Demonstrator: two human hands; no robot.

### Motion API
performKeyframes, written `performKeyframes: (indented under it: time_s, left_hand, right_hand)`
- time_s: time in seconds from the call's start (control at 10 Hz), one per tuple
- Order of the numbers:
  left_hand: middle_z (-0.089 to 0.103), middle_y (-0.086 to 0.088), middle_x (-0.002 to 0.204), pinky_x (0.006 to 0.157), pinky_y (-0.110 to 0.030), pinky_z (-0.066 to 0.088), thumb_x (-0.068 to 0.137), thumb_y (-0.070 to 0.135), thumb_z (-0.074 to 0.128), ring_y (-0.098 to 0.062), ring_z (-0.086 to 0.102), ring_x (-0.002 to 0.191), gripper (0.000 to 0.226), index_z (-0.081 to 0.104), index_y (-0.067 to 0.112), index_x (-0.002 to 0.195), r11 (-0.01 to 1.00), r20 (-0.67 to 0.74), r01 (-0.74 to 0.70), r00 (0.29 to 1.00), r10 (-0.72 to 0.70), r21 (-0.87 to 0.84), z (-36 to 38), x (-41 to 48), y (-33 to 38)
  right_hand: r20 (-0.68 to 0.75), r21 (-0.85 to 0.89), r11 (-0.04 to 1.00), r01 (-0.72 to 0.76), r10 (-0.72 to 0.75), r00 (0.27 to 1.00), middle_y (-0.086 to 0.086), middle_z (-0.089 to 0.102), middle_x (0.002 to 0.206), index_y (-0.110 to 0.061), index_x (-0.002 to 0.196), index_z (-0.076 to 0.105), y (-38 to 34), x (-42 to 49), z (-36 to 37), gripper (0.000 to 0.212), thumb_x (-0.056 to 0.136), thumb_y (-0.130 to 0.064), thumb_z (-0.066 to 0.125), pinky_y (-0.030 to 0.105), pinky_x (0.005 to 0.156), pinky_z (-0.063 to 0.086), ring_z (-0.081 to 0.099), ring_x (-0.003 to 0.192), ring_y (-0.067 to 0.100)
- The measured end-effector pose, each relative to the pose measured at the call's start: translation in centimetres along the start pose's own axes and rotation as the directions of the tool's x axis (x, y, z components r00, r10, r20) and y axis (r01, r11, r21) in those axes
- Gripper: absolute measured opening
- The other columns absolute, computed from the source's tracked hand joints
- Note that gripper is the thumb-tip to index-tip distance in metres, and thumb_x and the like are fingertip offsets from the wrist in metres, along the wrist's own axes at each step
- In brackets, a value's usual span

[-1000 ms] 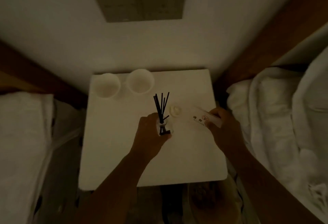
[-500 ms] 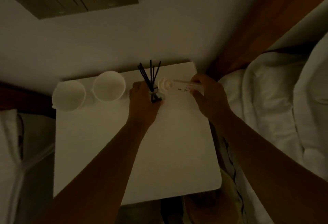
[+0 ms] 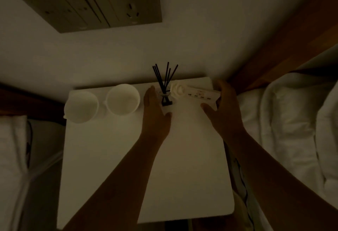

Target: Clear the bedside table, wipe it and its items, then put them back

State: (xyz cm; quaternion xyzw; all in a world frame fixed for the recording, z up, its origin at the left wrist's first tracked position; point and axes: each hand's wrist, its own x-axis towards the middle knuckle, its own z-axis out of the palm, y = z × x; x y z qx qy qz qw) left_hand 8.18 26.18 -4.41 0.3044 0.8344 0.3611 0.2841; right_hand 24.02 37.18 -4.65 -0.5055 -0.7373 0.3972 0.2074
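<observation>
The white bedside table (image 3: pixel 146 166) stands against the wall. A reed diffuser (image 3: pixel 165 91), a small clear bottle with black sticks, stands upright at its back edge. My left hand (image 3: pixel 155 113) cups loosely around the bottle, fingers straight and spread to its left, thumb in front. A white rose-shaped ornament (image 3: pixel 177 90) sits just right of the diffuser. A white sign card (image 3: pixel 200 95) with small icons lies beside the ornament, and my right hand (image 3: pixel 223 108) grips its right end. Two white cups (image 3: pixel 123 102) stand side by side at the back left.
A socket panel (image 3: pixel 95 2) is on the wall above. White bedding (image 3: pixel 292 130) lies close on the right below a brown wooden headboard (image 3: pixel 285 44). Another bed with white linen (image 3: pixel 12 157) is on the left.
Both hands carried the diffuser and the card from the table's middle to its back edge. My left hand has loosened its grip, and the diffuser now stands on the table.
</observation>
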Motion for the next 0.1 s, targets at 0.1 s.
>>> performKeyframes:
  time_s: [0.1]
  left_hand:
    - [0.010, -0.003, 0.161, 0.113, -0.023, 0.010, 0.086, 0.003, 0.066, -0.016, 0.014, 0.147, 0.089, 0.009, 0.013, 0.154, 0.997, -0.017, 0.078, 0.997, -0.078, 0.019, 0.33, -3.48, -1.10]
  right_hand:
    - [-0.118, 0.075, 0.974, -0.215, 0.223, 0.968, 0.004, 0.034, 0.151, -0.025, 0.150, 0.025, 0.69, -3.31, -0.23, 0.088, 0.079, -0.021, 0.077, 0.034, 0.104, 0.043, 0.045, 0.133, 0.020]
